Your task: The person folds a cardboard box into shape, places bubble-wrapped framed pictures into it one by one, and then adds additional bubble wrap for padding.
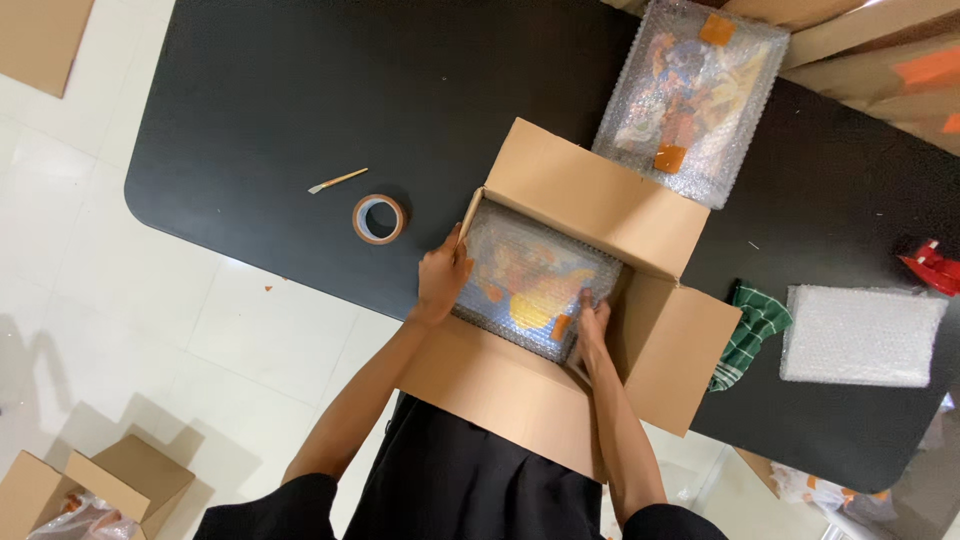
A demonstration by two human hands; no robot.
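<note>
Black table (pixel 280 90) over pale tiled floor (pixel 90 290) bears an open cardboard box (pixel 590 200) where both hands (pixel 443 280) grip a bubble-wrapped parcel (pixel 530 275).

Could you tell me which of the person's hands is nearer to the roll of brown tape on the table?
Left. The left hand grips the bubble-wrapped item's edge just right of the tape roll; the right hand holds the far side, farther away.

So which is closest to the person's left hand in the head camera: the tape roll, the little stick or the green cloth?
From the left hand, which rests on the wrapped parcel in the box:
1. Tape roll, just up and to its left on the black table.
2. Little stick, beyond the tape.
3. Green cloth, far across, past the box's right flap.
</note>
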